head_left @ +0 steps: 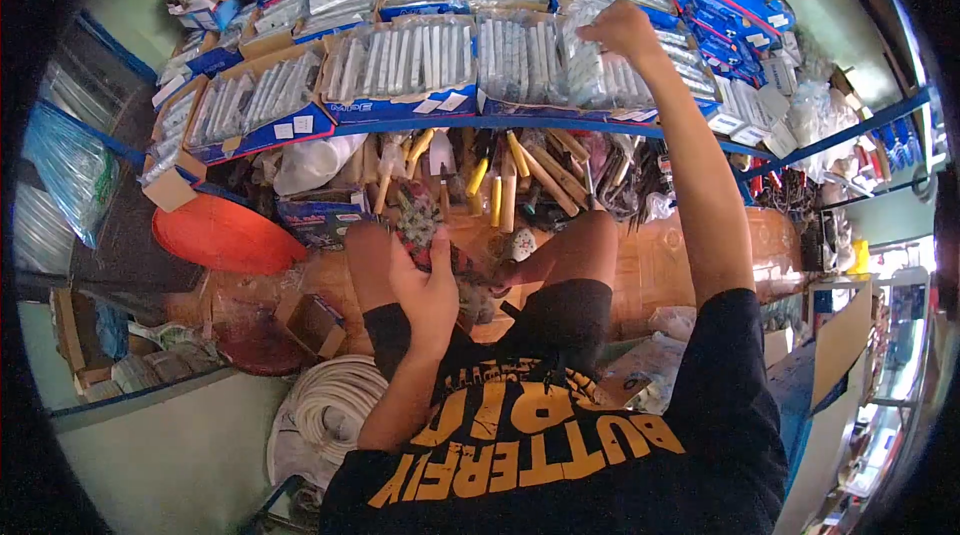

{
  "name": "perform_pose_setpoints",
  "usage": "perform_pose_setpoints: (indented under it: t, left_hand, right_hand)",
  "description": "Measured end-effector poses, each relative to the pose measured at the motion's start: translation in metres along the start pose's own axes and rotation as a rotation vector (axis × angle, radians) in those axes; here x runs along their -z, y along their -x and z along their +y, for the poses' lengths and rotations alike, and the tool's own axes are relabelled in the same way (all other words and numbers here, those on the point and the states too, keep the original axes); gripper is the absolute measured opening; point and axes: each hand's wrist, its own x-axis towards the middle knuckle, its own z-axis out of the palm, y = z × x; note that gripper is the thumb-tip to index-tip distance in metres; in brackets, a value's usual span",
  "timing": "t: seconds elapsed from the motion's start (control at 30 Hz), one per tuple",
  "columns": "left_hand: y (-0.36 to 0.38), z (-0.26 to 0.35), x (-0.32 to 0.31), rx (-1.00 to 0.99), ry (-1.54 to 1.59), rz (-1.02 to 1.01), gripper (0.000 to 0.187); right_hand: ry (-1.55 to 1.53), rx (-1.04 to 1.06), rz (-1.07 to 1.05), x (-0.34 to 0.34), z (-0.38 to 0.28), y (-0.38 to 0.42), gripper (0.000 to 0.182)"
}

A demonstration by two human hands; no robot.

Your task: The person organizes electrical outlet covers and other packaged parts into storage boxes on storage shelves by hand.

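My left hand [425, 290] is closed around a crumpled checked cloth [418, 215] in red, green and grey, held above my lap. My right hand [620, 30] reaches up to the shelf at the upper right. Its fingers are bent onto a clear-plastic-wrapped pack [584, 73], which stands in an open blue cardboard box [560, 113] among similar wrapped packs. What lies inside the plastic is hard to make out. To the left, another blue box [400, 108] holds a row of pale wrapped packs [405, 55].
Wooden and yellow-handled tools [500, 175], including a trowel [441, 155], crowd under the blue shelf edge [500, 122]. An orange-red basin [225, 235] sits at left, with a coil of white hose [335, 410] below. Several more boxes stack behind.
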Motion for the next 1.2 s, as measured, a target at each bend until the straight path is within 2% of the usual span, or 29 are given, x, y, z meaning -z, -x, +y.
perform_pose_setpoints:
  t: [0.03, 0.07, 0.13, 0.17, 0.2, 0.27, 0.3, 0.33, 0.4, 0.47, 0.53, 0.6, 0.63, 0.7, 0.73, 0.8, 0.83, 0.87, 0.93, 0.97, 1.0, 1.07, 1.1, 1.17, 1.2]
  left_hand:
    - [0.004, 0.0, 0.003, 0.048, -0.017, -0.03, 0.028]
    - [0.005, 0.001, 0.004, 0.096, -0.034, -0.06, 0.028]
    - [0.005, 0.002, 0.001, 0.034, -0.04, -0.024, 0.028]
    - [0.005, 0.002, 0.0, -0.03, -0.039, 0.005, 0.028]
    - [0.004, 0.006, 0.001, -0.032, -0.039, 0.004, 0.028]
    - [0.002, 0.017, 0.003, -0.041, -0.066, -0.055, 0.025]
    - [0.001, 0.017, 0.003, -0.041, -0.066, -0.054, 0.025]
    - [0.001, 0.016, 0.004, -0.011, -0.039, -0.066, 0.024]
    - [0.002, 0.01, 0.004, 0.022, -0.008, -0.077, 0.023]
    - [0.003, -0.001, 0.005, 0.185, 0.137, -0.128, 0.022]
    - [0.006, 0.0, 0.006, 0.205, 0.16, -0.152, 0.022]
    - [0.007, 0.0, 0.007, 0.224, 0.184, -0.168, 0.022]
    - [0.007, -0.003, 0.008, 0.19, 0.146, -0.162, 0.022]
    - [0.006, -0.007, 0.012, 0.155, 0.109, -0.143, 0.022]
    - [0.005, -0.009, 0.015, 0.167, 0.123, -0.154, 0.023]
    - [0.004, -0.009, 0.017, 0.175, 0.142, -0.176, 0.023]
    - [0.003, -0.008, 0.016, 0.19, 0.147, -0.162, 0.023]
    - [0.002, -0.007, 0.015, 0.205, 0.153, -0.146, 0.023]
    - [0.002, -0.005, 0.015, 0.216, 0.16, -0.15, 0.023]
    - [0.002, -0.004, 0.016, 0.23, 0.162, -0.152, 0.023]
    - [0.002, 0.002, 0.018, 0.232, 0.157, -0.147, 0.023]
    - [0.0, 0.015, 0.019, 0.134, 0.032, -0.168, 0.022]
    - [0.0, 0.011, 0.019, 0.135, 0.033, -0.168, 0.022]
    - [0.0, -0.002, 0.021, 0.171, 0.095, -0.194, 0.025]
    - [0.0, -0.004, 0.021, 0.172, 0.096, -0.195, 0.025]
  right_hand:
    - [-0.088, -0.178, -0.163, -0.006, -0.006, -0.005, 0.038]
    - [-0.093, -0.173, -0.164, -0.004, -0.02, -0.009, 0.038]
    - [-0.276, -0.444, -0.327, 0.001, -0.04, -0.013, 0.041]
    - [-0.358, -0.366, -0.409, -0.011, -0.037, -0.016, 0.043]
    - [-0.358, -0.368, -0.408, -0.016, -0.038, -0.014, 0.043]
    - [-0.671, -0.564, -0.343, -0.018, -0.057, -0.008, 0.043]
    - [-0.603, -0.594, -0.443, -0.016, -0.061, -0.011, 0.038]
    - [-0.603, -0.592, -0.443, -0.018, -0.062, -0.007, 0.038]
    - [-0.823, -0.6, -0.318, -0.021, -0.062, 0.008, 0.033]
    - [-0.838, -0.606, -0.336, -0.023, -0.058, 0.007, 0.034]
    - [-0.856, -0.619, -0.347, -0.025, -0.042, 0.006, 0.035]
    - [-0.693, -0.301, -0.294, -0.029, -0.011, 0.004, 0.043]
    - [-0.695, -0.298, -0.296, -0.009, -0.024, 0.005, 0.043]
    - [0.227, -0.427, -0.278, 0.052, -0.065, 0.008, 0.05]
    - [0.224, -0.423, -0.28, 0.044, -0.061, 0.011, 0.05]
    - [0.235, -0.261, -0.434, 0.029, -0.045, 0.022, 0.049]
    - [0.316, -0.311, -0.464, 0.035, -0.061, 0.022, 0.049]
    - [0.321, -0.314, -0.46, 0.033, -0.054, 0.023, 0.049]
    - [0.184, -0.17, -0.321, 0.007, -0.022, 0.025, 0.045]
    - [0.19, 0.065, -0.269, -0.031, 0.029, 0.021, 0.036]
    - [0.183, 0.068, -0.27, -0.02, 0.026, 0.021, 0.036]
    - [-0.151, -0.173, -0.469, 0.039, 0.009, 0.02, 0.037]
    - [-0.151, -0.173, -0.47, 0.064, -0.001, 0.025, 0.037]
    - [-0.705, -0.628, -0.225, 0.105, -0.02, 0.041, 0.032]
    - [-0.704, -0.63, -0.225, 0.115, -0.026, 0.05, 0.032]
